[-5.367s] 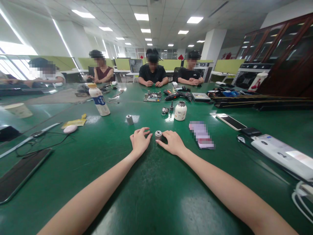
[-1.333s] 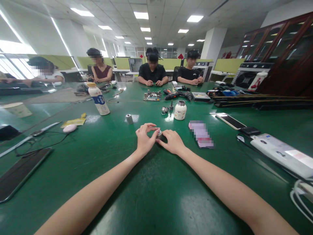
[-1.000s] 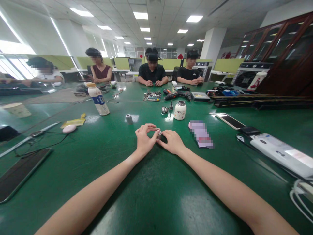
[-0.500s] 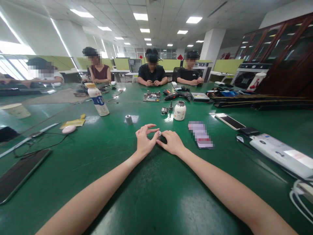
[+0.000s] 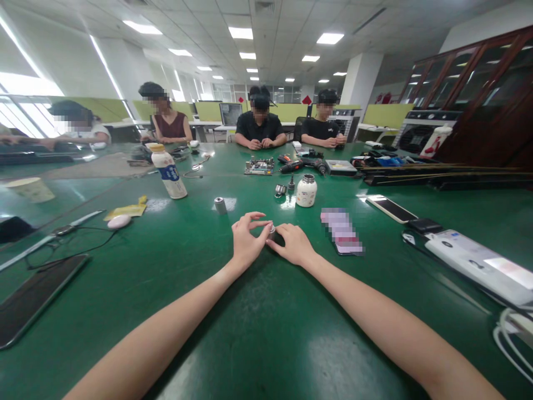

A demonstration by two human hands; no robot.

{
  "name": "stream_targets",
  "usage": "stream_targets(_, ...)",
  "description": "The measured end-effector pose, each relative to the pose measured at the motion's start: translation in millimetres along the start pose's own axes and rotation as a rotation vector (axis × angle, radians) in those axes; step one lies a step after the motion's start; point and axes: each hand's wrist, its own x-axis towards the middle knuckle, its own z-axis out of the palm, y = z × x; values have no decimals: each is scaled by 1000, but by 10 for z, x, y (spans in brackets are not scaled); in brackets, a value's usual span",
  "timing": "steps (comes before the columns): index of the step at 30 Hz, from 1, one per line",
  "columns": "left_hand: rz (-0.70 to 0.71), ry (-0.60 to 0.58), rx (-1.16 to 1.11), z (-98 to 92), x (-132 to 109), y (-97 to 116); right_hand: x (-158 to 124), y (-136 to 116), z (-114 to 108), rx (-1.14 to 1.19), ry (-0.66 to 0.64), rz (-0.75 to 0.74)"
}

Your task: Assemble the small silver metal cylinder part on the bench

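Note:
Both my hands meet over the green table around a small silver-grey cylinder (image 5: 272,231). My left hand (image 5: 249,238) pinches its upper end between thumb and forefinger, with the other fingers raised and spread. My right hand (image 5: 293,243) grips the cylinder's side, thumb below and forefinger curled over. Most of the cylinder is hidden by the fingers. A similar grey metal cylinder (image 5: 220,205) stands by itself beyond my left hand. Behind my right hand are an open white jar (image 5: 306,191) and a small dark fitting (image 5: 291,182). A phone (image 5: 342,231) lies to the right.
On the left are a milk bottle (image 5: 169,172), a yellow packet (image 5: 127,210), a pink mouse-like object (image 5: 119,222) and a tablet (image 5: 39,297). A circuit board (image 5: 259,165) and a power drill (image 5: 303,165) lie farther back. Several people sit across the table (image 5: 245,328).
My hands keep the same hold on the cylinder, with barely any finger movement. The whole view has shifted down slightly.

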Motion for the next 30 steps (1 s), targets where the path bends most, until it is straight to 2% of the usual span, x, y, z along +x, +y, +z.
stream_targets(2,-23,78,33,-14,20,-17,-1,-3,-2,1,3,2)
stream_targets(4,-89,107,100,-42,48,-62,-2,-7,-6,2,7,3)
stream_targets(7,-248,-35,219,-78,75,-164,-3,-13,-13,5,12,3)
stream_targets(9,-305,-141,275,-79,68,-231,-4,-15,-17,5,11,2)
stream_targets(11,-284,-164,294,-60,43,-287,-4,-16,-20,2,7,3)
stream_targets(16,-190,-65,230,-9,4,-362,-3,-16,-23,5,6,1)
stream_targets(21,-100,75,9,0,45,-255,-4,-9,-19,5,4,3)
stream_targets(24,-21,52,-85,18,37,-146,-4,-4,-15,9,3,0)
stream_targets(26,2,22,-75,28,23,-103,-4,-3,-13,12,3,-5)
stream_targets(30,9,36,-57,27,10,-87,-2,-4,-8,6,-1,0)
